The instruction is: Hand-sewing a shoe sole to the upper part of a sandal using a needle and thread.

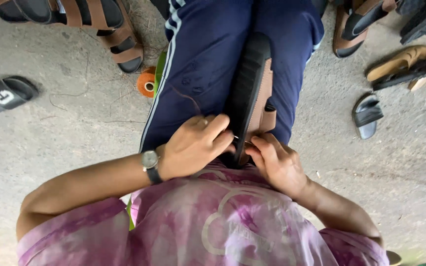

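Head view: concrete floor [75,128] with scattered sandals, blue-trousered legs [208,59], and a black-soled brown sandal [250,93] standing on edge between the thighs. Left hand [193,145] and right hand [274,162] pinch its near end, fingers closed on it. Orange thread spool [147,82] lies beside the left leg.

Bare concrete floor [75,128] carries scattered sandals [398,61], a black slide [6,94] and an orange thread spool [147,82].

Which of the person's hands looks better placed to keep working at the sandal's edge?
Probably the right hand: its fingertips pinch at the sandal edge near the brown strap. The left hand lies over the black sole, seemingly steadying it between the knees.
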